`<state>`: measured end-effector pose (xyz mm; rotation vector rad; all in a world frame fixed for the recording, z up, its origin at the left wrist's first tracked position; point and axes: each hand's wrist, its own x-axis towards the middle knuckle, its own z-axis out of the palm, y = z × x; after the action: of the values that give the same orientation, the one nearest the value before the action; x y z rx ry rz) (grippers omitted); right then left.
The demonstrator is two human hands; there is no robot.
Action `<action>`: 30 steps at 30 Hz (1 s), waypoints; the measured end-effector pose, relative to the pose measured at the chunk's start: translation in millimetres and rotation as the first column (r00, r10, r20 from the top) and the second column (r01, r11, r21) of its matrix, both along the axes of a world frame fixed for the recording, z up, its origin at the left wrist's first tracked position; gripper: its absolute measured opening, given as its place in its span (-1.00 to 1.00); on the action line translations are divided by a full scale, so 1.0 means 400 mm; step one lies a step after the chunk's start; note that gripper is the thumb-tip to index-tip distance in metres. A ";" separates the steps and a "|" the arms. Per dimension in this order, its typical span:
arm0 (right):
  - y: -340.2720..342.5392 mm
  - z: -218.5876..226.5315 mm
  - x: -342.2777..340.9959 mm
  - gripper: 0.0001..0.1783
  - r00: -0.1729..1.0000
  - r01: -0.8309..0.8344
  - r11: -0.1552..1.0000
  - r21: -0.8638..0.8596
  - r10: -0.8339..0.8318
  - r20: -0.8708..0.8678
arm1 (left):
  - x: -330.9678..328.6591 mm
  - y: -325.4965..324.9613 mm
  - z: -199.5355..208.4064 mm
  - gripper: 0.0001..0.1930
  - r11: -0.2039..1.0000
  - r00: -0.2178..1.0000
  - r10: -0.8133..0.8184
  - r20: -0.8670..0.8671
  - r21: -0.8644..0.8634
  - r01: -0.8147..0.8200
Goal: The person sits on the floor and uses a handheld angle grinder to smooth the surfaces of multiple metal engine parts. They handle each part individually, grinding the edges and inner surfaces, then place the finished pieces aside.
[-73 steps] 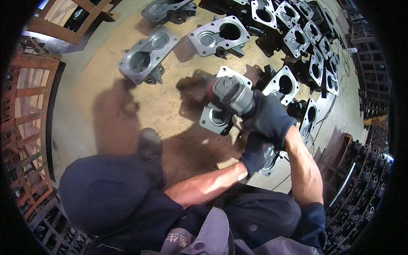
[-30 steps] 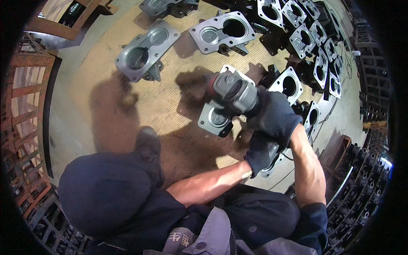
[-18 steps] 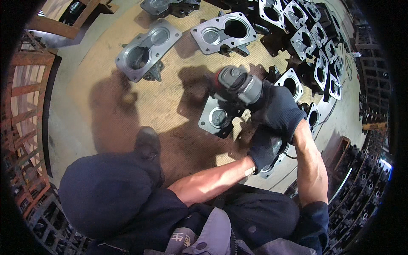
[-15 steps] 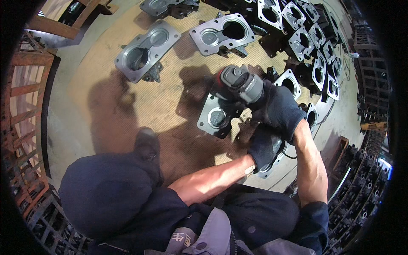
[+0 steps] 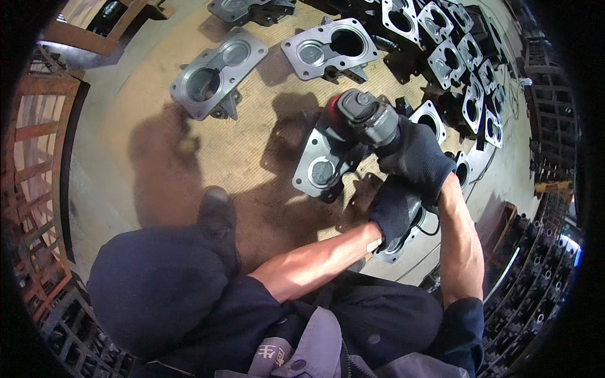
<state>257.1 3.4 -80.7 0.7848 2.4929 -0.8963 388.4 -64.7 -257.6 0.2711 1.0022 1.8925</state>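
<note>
Both my gloved hands are closed round an angle grinder (image 5: 372,116), whose grey head hangs over a cast metal part (image 5: 309,165) on the ribbed mat. My right hand (image 5: 419,157) wraps the body just behind the head. Lower down, my left hand (image 5: 396,211) grips the rear, where a black cord comes out. A reddish glow shows at the head's left edge; the disc is mostly hidden beneath the head. The part below has a flat silver face with a round recess; the grinder covers its far right end. I cannot tell whether the disc touches it.
Similar castings lie ahead, one at the upper left (image 5: 217,72) and another at the top middle (image 5: 331,50). Several more crowd the upper right (image 5: 447,63). Rusty racks (image 5: 47,145) stand at the left, and a rack of dark parts (image 5: 529,277) is at the lower right.
The grinder head has shifted slightly right and up over the casting, both hands moving with it. The castings around it look unmoved.
</note>
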 end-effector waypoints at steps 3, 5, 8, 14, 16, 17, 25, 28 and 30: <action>-0.007 0.016 0.036 -0.32 0.994 -0.057 0.997 0.060 0.051 0.097 | -0.002 -0.079 0.109 -0.65 0.995 0.978 -0.081 0.191 -0.044 0.091; -0.047 0.032 0.024 -0.31 0.977 -0.158 0.985 0.064 0.146 0.154 | 0.033 -0.118 0.080 -0.57 0.992 0.933 -0.097 0.348 -0.038 0.118; -0.074 0.016 0.041 -0.41 0.959 -0.256 0.967 0.000 0.254 0.125 | 0.174 -0.163 -0.075 -0.40 0.973 0.974 -0.158 0.163 -0.143 0.182; -0.130 0.038 0.057 -0.32 0.954 -0.259 0.965 -0.047 0.263 0.144 | 0.210 -0.218 -0.079 -0.43 0.991 0.818 -0.123 0.562 0.025 0.132; -0.126 0.038 0.059 -0.30 0.964 -0.205 0.977 -0.054 0.212 0.160 | 0.188 -0.214 -0.042 -0.44 0.997 0.802 -0.069 0.593 0.024 0.068; -0.087 -0.030 0.104 -0.29 0.983 -0.179 0.982 -0.053 0.177 -0.039 | 0.104 -0.174 0.039 -0.51 0.991 0.904 -0.114 0.413 -0.010 0.130; -0.028 -0.013 0.065 -0.37 0.999 -0.008 0.998 0.055 0.010 -0.047 | -0.091 -0.102 0.133 -0.64 0.911 0.896 -0.376 -0.235 -0.268 0.312; -0.085 0.010 0.080 -0.33 0.994 -0.092 0.996 0.022 0.091 0.057 | 0.049 -0.146 0.051 -0.70 0.986 0.983 -0.149 -0.109 -0.087 0.140; -0.117 0.000 0.090 -0.34 0.984 -0.172 0.985 0.011 0.171 0.054 | 0.146 -0.164 -0.007 -0.69 0.999 0.995 -0.047 0.085 0.010 0.046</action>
<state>293.0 -43.5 -80.7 0.5800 2.4793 -0.7870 447.0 -130.3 -260.5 0.2147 0.9230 1.8509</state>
